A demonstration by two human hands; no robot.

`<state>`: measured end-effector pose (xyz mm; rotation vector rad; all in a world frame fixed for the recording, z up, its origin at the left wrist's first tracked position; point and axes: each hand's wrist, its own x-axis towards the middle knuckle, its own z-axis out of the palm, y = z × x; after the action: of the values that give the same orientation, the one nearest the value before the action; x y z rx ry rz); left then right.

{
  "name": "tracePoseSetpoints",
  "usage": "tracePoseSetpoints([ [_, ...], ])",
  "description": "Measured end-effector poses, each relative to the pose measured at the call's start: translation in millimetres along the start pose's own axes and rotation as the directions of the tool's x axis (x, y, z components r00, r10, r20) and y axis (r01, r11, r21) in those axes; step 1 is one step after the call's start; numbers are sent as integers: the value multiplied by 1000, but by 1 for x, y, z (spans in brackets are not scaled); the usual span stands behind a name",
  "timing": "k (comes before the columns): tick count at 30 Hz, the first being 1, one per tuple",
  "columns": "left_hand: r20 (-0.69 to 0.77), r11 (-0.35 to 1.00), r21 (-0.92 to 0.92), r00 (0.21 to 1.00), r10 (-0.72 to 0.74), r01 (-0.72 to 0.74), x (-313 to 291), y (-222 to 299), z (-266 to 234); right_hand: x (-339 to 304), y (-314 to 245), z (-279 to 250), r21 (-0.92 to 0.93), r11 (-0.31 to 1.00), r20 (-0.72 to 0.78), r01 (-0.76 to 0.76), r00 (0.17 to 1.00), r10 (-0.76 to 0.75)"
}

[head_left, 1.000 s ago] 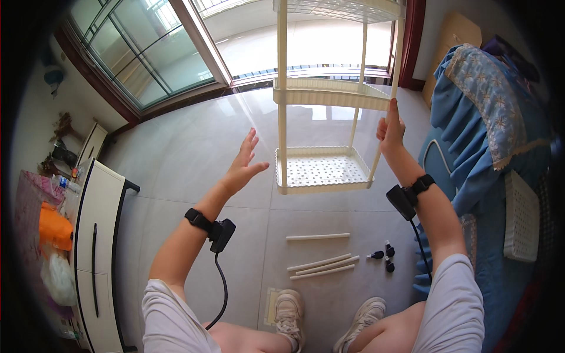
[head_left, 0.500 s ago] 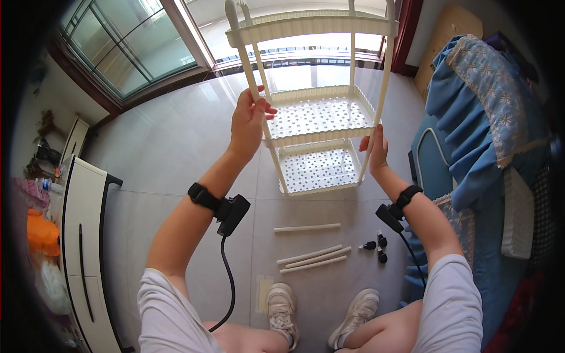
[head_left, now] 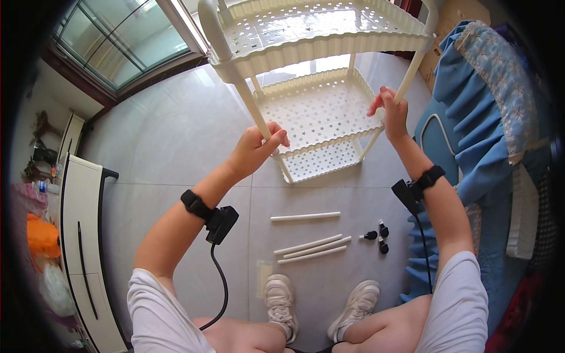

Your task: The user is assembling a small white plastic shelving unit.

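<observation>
**A room in a home**

This looks like a living space in a house or flat. The floor (head_left: 170,141) is glossy grey tile, and daylight enters by a barred glass door (head_left: 118,41). A white cabinet (head_left: 97,235) with long dark handles stands at the left, an orange bag (head_left: 42,235) and a clear bag (head_left: 56,291) among the clutter on it. Opposite, gathered blue cloth (head_left: 459,88) with a floral band (head_left: 500,76) drapes furniture of unclear kind. The tiered cream rack (head_left: 318,109) is household ware too.
</observation>
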<state>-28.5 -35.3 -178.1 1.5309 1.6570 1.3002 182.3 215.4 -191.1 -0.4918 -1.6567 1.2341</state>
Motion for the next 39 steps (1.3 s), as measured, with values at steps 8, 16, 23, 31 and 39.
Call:
tracePoseSetpoints([
  [8,-54,994,-109,998,-35,29,6,-10,11,-7,13,-5,-23,999,35,-31,999,32],
  [16,-200,961,-244,976,84,-132,2,-24,25,-12,12,-1,-9,1000,46,13,999,-12],
  [23,-265,985,-114,960,95,-130,6,-24,35,-8,16,-17,34,999,176,-32,984,25],
  [31,-257,981,-88,955,147,-175,5,-25,31,-10,26,-11,-1,999,90,37,995,-37],
  [39,-392,968,-210,919,47,-139,12,12,31,-8,19,-9,-28,998,77,-64,995,66],
])
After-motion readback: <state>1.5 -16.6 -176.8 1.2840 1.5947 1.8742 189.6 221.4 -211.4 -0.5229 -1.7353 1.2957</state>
